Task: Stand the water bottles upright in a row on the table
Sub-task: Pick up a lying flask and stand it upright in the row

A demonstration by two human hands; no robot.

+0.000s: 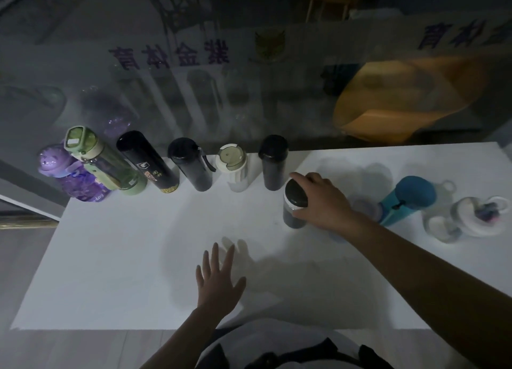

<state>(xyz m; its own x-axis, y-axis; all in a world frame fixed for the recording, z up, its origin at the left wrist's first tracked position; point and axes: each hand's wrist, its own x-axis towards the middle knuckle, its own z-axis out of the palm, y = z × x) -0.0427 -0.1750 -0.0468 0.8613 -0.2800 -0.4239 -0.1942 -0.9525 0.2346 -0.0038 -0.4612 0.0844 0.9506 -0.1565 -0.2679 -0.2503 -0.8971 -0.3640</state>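
Several bottles stand upright in a row along the far edge of the white table (116, 271): a purple one (73, 179), a green one (104, 161), a tall black one (148, 162), a black one with a strap (191, 165), a white one (234, 168) and a black one (273, 162). My right hand (321, 199) grips a dark bottle with a black lid (295, 206), upright, just in front of the row's right end. A blue bottle (404, 201) and a clear white-lidded bottle (465, 219) are at the right. My left hand (220, 278) hovers spread over the table's near middle.
A glass wall with purple lettering (169, 54) rises right behind the row and reflects the bottles. An orange shape (401, 97) shows through the glass at the right. The table's left edge drops to the floor (25, 258).
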